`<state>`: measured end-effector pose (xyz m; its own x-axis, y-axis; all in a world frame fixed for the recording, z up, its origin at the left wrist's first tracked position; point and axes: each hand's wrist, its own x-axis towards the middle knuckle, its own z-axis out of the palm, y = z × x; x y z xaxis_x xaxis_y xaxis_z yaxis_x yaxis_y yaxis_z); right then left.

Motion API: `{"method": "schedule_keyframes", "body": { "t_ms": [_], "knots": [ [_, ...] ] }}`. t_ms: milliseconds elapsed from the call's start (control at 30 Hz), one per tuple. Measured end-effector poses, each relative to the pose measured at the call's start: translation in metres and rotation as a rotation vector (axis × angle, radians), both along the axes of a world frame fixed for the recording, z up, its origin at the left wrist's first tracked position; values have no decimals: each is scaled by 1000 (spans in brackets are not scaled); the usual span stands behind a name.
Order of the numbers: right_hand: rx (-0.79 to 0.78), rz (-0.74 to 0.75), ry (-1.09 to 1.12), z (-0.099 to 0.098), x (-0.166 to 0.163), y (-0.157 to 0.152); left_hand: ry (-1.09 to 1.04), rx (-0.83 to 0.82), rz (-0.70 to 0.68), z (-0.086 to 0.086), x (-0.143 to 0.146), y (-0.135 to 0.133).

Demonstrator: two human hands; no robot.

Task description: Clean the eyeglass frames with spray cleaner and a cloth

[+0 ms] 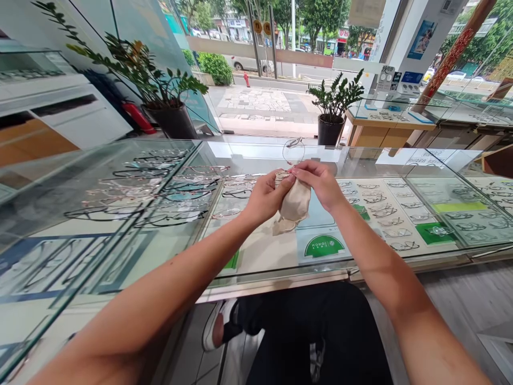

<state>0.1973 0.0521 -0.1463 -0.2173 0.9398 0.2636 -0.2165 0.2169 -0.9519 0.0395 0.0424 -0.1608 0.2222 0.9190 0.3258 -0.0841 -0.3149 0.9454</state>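
Above a glass display counter [280, 256] my two hands meet. My left hand [266, 195] is closed on a beige cleaning cloth [294, 206], which hangs down between the hands. My right hand [318, 182] pinches a thin-framed pair of glasses [293, 151] whose lens sticks up above the fingers. One part of the glasses is wrapped in the cloth.
Several pairs of glasses lie in rows inside the counter, left [160, 187] and right [385, 208]. Green labels [324, 246] lie under the glass. Potted plants [332, 115] stand behind. My dark trousers [312, 331] show below the counter edge.
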Motion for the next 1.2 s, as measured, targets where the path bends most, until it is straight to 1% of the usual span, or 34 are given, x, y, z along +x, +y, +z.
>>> {"method": "schedule_keyframes", "body": {
  "t_ms": [167, 267, 333, 400, 500, 567, 633, 767, 900, 967, 1067, 1133, 1200],
  "knots": [
    [-19, -19, 49, 0, 4, 3, 56, 8, -94, 1, -4, 2],
    [-43, -69, 18, 0, 7, 6, 61, -8, -190, -1, -5, 5],
    [-47, -82, 2, 0, 8, 7, 63, -14, -227, -2, -4, 6],
    [-50, -65, 5, 0, 9, 7, 54, -25, -221, -4, -3, 6],
    [-58, 17, 18, -1, 8, 5, 62, -37, -162, -5, -2, 5],
    [-53, 73, 37, -1, 8, 4, 74, -24, -119, -6, -1, 4],
    [-52, 92, 47, -1, 7, 3, 65, 2, -90, -6, -1, 4],
    [-80, 73, 53, 0, 5, 2, 43, 30, -51, -4, 0, 4],
    [-95, 11, 88, 3, 10, 4, 27, -7, -131, 0, 1, 4],
    [-76, -30, 77, 6, 15, 5, 34, -2, -145, 1, 1, 4],
    [-24, -64, 58, 9, 23, 7, 45, -5, -127, 2, 0, 5],
    [4, -51, 49, 10, 26, 8, 30, -13, -101, 3, 0, 5],
    [36, -5, 22, 11, 27, 8, 12, -7, -80, 4, -1, 4]
  ]
}}
